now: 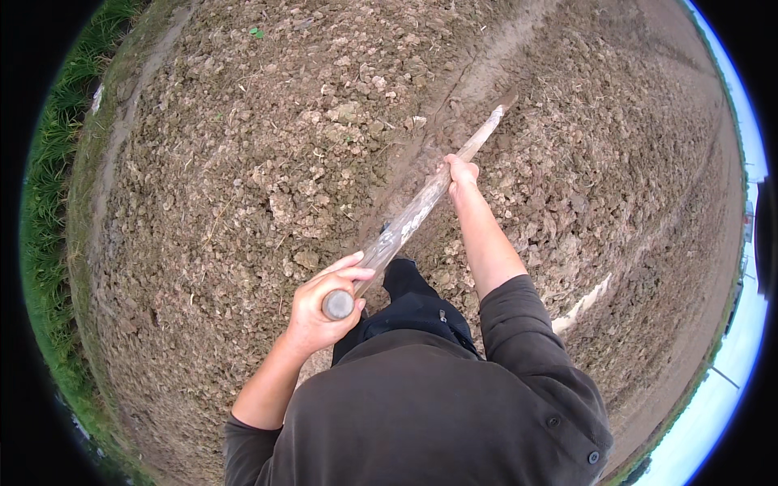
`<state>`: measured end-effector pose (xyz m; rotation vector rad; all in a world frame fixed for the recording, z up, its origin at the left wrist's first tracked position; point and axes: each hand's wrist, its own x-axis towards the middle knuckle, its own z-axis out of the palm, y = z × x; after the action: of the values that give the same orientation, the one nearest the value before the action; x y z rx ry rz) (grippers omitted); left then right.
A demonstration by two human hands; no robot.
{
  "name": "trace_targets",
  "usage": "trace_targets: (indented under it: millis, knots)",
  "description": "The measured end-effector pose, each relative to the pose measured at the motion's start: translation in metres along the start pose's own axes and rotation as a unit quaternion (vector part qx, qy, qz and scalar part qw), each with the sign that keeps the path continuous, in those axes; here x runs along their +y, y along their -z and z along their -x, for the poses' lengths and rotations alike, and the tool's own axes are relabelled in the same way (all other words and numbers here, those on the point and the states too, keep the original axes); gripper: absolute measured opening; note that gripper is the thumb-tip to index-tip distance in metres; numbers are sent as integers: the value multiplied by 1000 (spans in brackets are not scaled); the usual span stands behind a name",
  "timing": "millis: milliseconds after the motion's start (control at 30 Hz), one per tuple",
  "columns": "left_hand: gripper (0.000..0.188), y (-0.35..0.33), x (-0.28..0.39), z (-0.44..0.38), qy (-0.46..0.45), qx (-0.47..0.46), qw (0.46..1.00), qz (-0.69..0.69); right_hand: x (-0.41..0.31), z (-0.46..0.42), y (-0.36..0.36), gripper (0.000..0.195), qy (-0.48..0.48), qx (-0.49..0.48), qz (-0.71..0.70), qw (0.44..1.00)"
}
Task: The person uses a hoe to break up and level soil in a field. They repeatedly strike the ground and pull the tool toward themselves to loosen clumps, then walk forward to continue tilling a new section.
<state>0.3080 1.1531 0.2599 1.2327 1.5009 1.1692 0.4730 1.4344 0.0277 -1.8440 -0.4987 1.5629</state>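
Observation:
A long, mud-smeared wooden tool handle [419,206] runs slantwise from near my waist to the soil ahead. My left hand [325,307] holds it close to its rounded butt end, with some fingers extended along the wood. Farther down, my right hand [462,173] is closed around the shaft. The far end of the handle meets a brownish part [509,99] low at the ground; its shape is too unclear to tell what kind of tool head it is. Both hands are bare.
Cloddy brown soil [273,152] surrounds me. A smoother, wet-looking furrow [486,73] leads away ahead. Green grass-like plants [51,176] border the field at the left. A pale strip [580,307] lies at the right, and a small green seedling [256,33] grows at the upper left.

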Motion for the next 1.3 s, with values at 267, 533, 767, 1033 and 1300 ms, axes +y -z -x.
trace_targets:
  millis: [267,533,767,1033,1300]
  knots:
    - [26,-106,-75,-173,-48,-20,998,-23,-43,-40,14,12,-90,-110,-152,978]
    - [24,-148,-49,-240,-1,100,994,43,-116,-93,8,9,-84,-139,-44,986]
    - [27,-141,-94,-200,-6,45,998,47,-60,-88,15,7,-86,-99,-53,990]
    - [21,-97,-39,-25,-20,-36,999,29,18,70,78,16,-119,-138,-101,978]
    - [21,-65,-23,36,-15,-31,998,49,58,88,69,11,-149,-122,-118,974]
